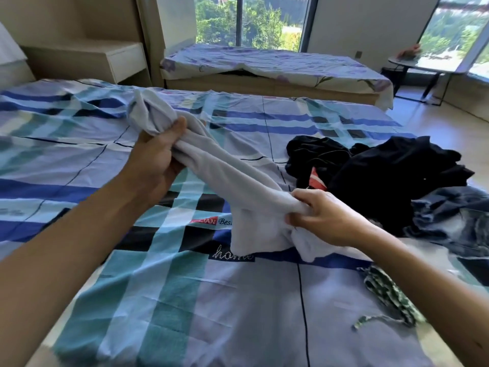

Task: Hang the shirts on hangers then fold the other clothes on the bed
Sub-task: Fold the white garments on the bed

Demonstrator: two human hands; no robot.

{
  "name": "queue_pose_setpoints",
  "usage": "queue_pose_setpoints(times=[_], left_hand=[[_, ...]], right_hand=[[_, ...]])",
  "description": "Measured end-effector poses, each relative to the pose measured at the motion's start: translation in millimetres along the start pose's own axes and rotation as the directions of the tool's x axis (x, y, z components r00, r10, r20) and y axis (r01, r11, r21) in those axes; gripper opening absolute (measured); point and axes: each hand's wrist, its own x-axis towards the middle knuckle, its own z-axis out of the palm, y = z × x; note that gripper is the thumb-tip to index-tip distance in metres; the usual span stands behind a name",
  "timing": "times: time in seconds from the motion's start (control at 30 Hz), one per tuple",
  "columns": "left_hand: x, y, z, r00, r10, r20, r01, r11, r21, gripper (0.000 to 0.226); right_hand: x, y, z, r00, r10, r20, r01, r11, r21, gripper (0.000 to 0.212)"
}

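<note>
Two-handed, held a pale grey garment (225, 181) stretched in the air over the near bed (185, 300). Gripped one bunched end in the left hand (156, 157), thumb over the cloth, farther out; pinched the other end in the curled fingers of the right hand (325, 215), nearer and lower, loose folds hanging below it toward the plaid sheet (66, 128). Looked down on that sheet, wrinkled, of blue, teal, white and black squares, with printed lettering (227, 254) near its middle. Took in a heap of black clothes (383, 170) on the right of the bed, a strip of red and white showing within it, dark denim (455, 215) just beside it toward the edge, and a green-and-white patterned piece (389, 292) near the right forearm. Faced a second bed (277, 64), lower, under a floral cover by the window (219, 22), green trees beyond the glass; a pale wooden shelf unit (105, 59) at left; a small round table (412, 63) on dark legs at right, on a light floor (444, 128). Could not tell the kind of garment, too bunched. Could not read the lettering whole, partly covered by the hanging cloth. Could not make out the reddish thing (410, 51) on the table, blurred. Saw only part of the denim and the patterned piece, cut off by the frame's right edge and by the right arm.
</note>
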Motion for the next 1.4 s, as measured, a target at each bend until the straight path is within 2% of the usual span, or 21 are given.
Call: queue_pose_setpoints(times=[0.07,0.17,0.33,0.4,0.43,0.5,0.57,0.63,0.7,0.77,0.83,0.9,0.97,1.0,1.07,1.13,1.17,1.23,1.27,1.3,1.4], left_hand=[[3,1,-10,0.999,0.029,-0.026,-0.028,0.998,0.047,0.028],[6,-1,-20,0.996,0.057,-0.069,-0.046,0.988,0.147,0.018],[12,-4,-32,0.99,0.099,-0.104,-0.06,0.942,0.33,0.009],[15,-2,-40,0.988,0.124,-0.091,-0.08,0.92,0.384,0.011],[18,-1,-46,0.988,0.135,-0.073,-0.093,0.908,0.408,0.014],[23,1,-56,0.988,0.151,-0.028,-0.121,0.881,0.457,0.029],[25,3,-64,0.989,0.15,-0.021,-0.123,0.878,0.462,0.045],[27,3,-69,0.985,0.149,-0.086,-0.091,0.876,0.474,0.052],[28,2,-72,0.973,0.173,-0.154,-0.064,0.841,0.537,0.051],[28,-1,-75,0.962,0.203,-0.182,-0.058,0.804,0.592,0.043],[25,-2,-77,0.956,0.233,-0.177,-0.068,0.765,0.641,0.035],[25,-5,-81,0.955,0.242,-0.169,-0.067,0.736,0.674,0.029],[22,-6,-81,0.96,0.237,-0.149,-0.076,0.731,0.678,0.027],[21,-8,-81,0.965,0.232,-0.125,-0.086,0.726,0.682,0.027],[20,-12,-81,0.982,0.186,-0.029,-0.113,0.706,0.699,0.027],[16,-18,-80,0.99,0.064,0.127,-0.138,0.645,0.752,0.038],[15,-24,-82,0.982,-0.007,0.19,-0.156,0.545,0.824,0.052],[12,-36,-83,0.962,-0.132,0.24,-0.209,0.215,0.954,0.089],[8,-42,-80,0.95,-0.168,0.262,-0.245,0.114,0.963,0.101],[3,-48,-74,0.926,-0.204,0.317,-0.308,0.076,0.948,0.106],[-14,-72,-59,0.738,-0.435,0.515,-0.538,0.081,0.839,0.096]], right_hand=[[3,-2,0,0.999,0.009,-0.045,-0.005,0.996,0.087,0.011],[10,-6,-5,0.971,0.005,-0.24,0.048,0.975,0.216,0.01],[19,-10,-31,0.792,0.088,-0.604,0.093,0.961,0.261,0.01],[19,-11,-46,0.776,0.108,-0.621,0.1,0.952,0.29,0.034],[18,-11,-52,0.8,0.087,-0.594,0.092,0.96,0.264,0.051],[14,-10,-61,0.87,0.016,-0.492,0.032,0.996,0.088,0.076],[14,-6,-60,0.906,0.002,-0.423,-0.037,0.997,-0.075,0.075],[14,-2,-55,0.883,0.018,-0.469,-0.072,0.993,-0.097,0.058],[15,5,-54,0.797,0.041,-0.602,-0.091,0.994,-0.053,0.037],[15,19,-64,0.652,0.109,-0.75,-0.099,0.993,0.057,0.024],[15,42,-80,0.473,0.31,-0.825,-0.108,0.949,0.295,0.025],[9,66,-97,0.29,0.5,-0.816,-0.033,0.857,0.514,0.03],[2,82,-107,0.214,0.59,-0.779,0.029,0.793,0.608,0.037],[-2,85,-108,0.208,0.609,-0.766,0.014,0.781,0.625,0.039],[-3,89,-101,0.309,0.634,-0.709,-0.123,0.766,0.631,0.044],[-1,90,-84,0.499,0.631,-0.594,-0.355,0.774,0.523,0.044],[1,91,-75,0.584,0.623,-0.52,-0.457,0.782,0.424,0.05],[4,81,-58,0.656,0.631,-0.414,-0.627,0.761,0.167,0.07],[5,75,-50,0.673,0.603,-0.428,-0.648,0.76,0.051,0.079],[8,69,-41,0.71,0.528,-0.467,-0.613,0.789,-0.039,0.082],[20,46,-14,0.821,0.232,-0.522,-0.382,0.902,-0.201,0.084]])
